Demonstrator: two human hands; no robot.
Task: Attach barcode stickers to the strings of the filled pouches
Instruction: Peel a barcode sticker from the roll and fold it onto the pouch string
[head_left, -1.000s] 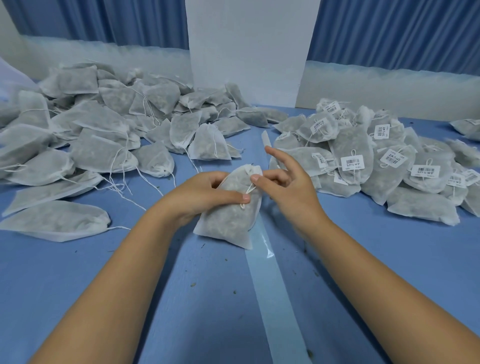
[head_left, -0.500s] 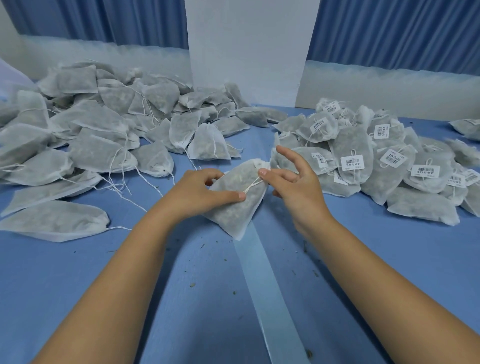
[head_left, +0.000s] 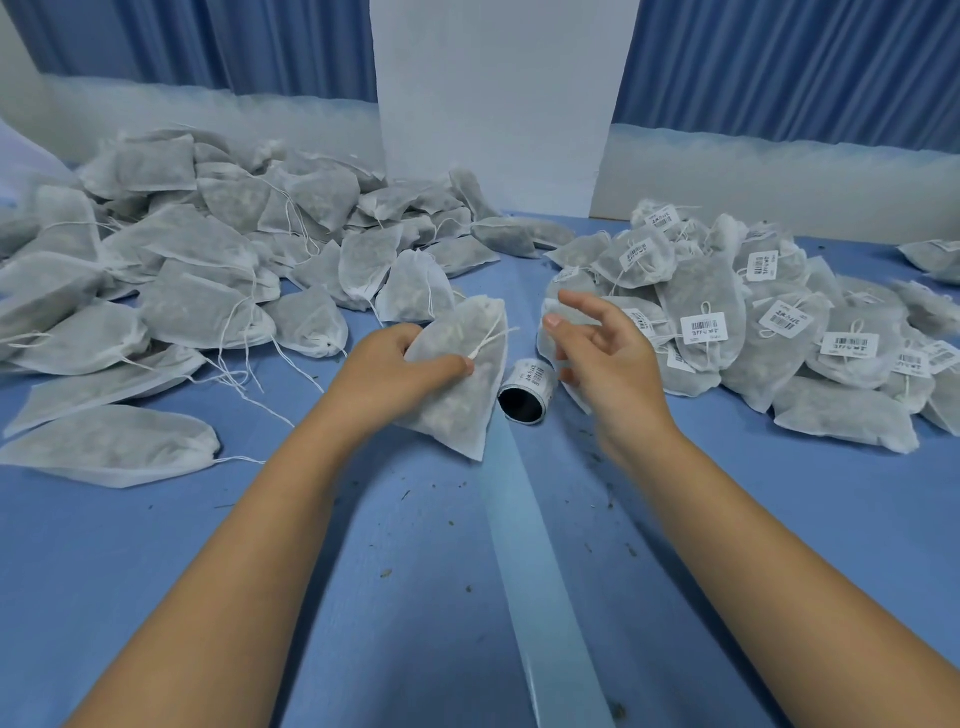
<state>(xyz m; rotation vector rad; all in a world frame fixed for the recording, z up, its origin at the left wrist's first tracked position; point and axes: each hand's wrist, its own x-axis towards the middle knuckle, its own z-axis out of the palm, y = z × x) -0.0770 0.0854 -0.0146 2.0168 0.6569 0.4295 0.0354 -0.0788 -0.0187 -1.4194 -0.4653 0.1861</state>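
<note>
Left hand grips a pouch; right hand, released, hovers near the sticker roll. The loose string could slip free meanwhile.

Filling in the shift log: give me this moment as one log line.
left hand: grips filled pouch | string: no sticker yet | right hand: open, holds nothing, near barcode sticker roll

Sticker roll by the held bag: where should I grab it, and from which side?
Probably round its curved outside, thumb and fingers on opposite sides, coming down from above-right. The sticker roll lies on its side, dark hollow end toward the person, and the pouch in the left hand crowds its left; the right hand is free.
</note>
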